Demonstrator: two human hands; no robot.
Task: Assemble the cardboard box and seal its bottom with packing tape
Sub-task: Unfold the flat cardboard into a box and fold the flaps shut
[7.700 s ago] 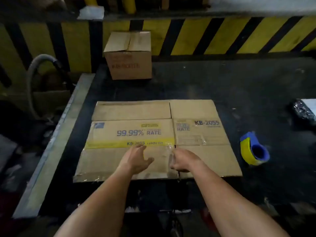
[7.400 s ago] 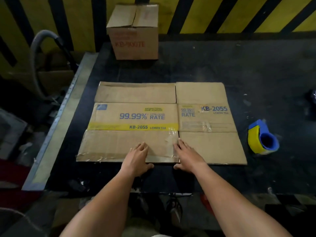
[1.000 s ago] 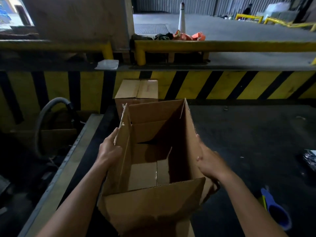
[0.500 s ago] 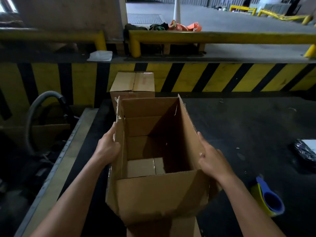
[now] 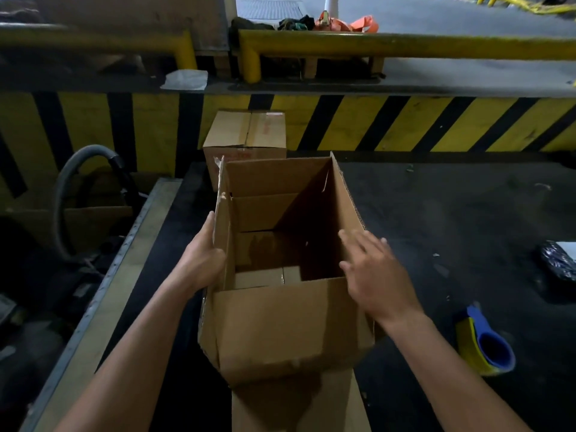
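Loading-dock setting: dark rubbery work surface [image 5: 436, 219] backed by a yellow-and-black striped barrier wall [image 5: 405, 123]. Brown corrugated cardboard box [image 5: 290, 325] stands opened into a rectangular tube at the near middle of the surface, top flaps up, one near flap hanging down toward the viewer. Left hand [image 5: 202, 260] grips the box's left wall, fingers wrapped over the outside and thumb at the upper edge. Right hand [image 5: 374, 275] is off the cardboard or barely at the right wall, fingers spread wide, holding nothing. Inside, flaps lie folded across the floor of the box with a seam visible; no tape seen on them from this side. Blue-and-yellow packing tape dispenser [image 5: 486, 347] lies well apart to the right. Smaller closed cardboard carton [image 5: 246, 132] sits behind, against the wall. Risks, as judgement: with only one hand holding, the tube may skew out of square or tip; the unsecured bottom flaps may spring open when the box is turned over for taping, giving a gapped seam.
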